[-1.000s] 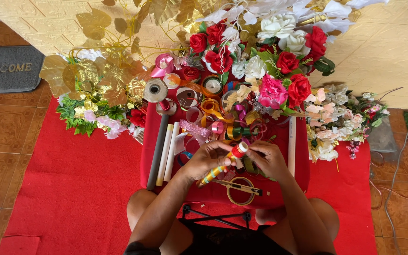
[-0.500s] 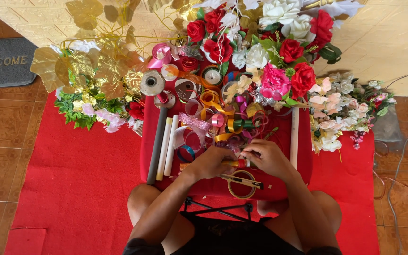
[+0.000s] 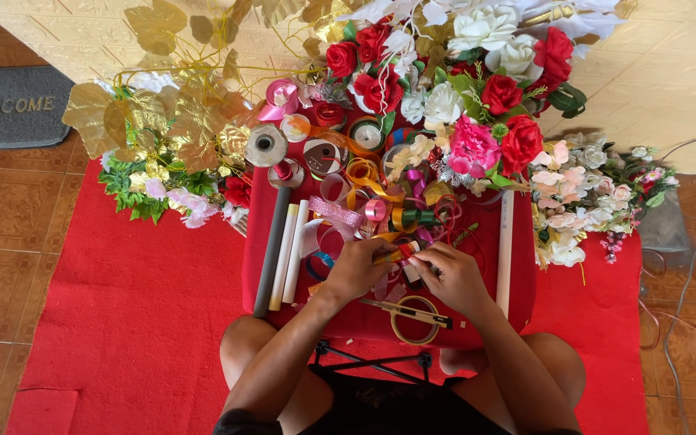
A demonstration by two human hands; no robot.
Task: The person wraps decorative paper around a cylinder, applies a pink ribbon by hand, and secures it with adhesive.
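Note:
I sit at a low red table (image 3: 517, 314) strewn with ribbons. My left hand (image 3: 358, 270) grips a small striped red-and-yellow stick-like piece (image 3: 396, 254) at the middle of the table. My right hand (image 3: 451, 276) pinches the same piece at its right end, fingers closed on it. Directly below my hands lies a tape ring (image 3: 414, 320) with a dark cutter or scissors (image 3: 412, 312) across it. Orange, pink and green ribbon coils (image 3: 380, 193) lie just beyond my hands.
Three rolled tubes, grey, cream and white (image 3: 282, 251), lie at the table's left; a white stick (image 3: 506, 250) at its right. Red, pink and white artificial flowers (image 3: 493, 97) and gold leaves (image 3: 163, 113) crowd the far side. A red carpet (image 3: 122, 306) covers tiled floor.
Both hands have lowered toward the table and drawn closer together, and the striped piece now lies flatter between them. The view has shifted slightly.

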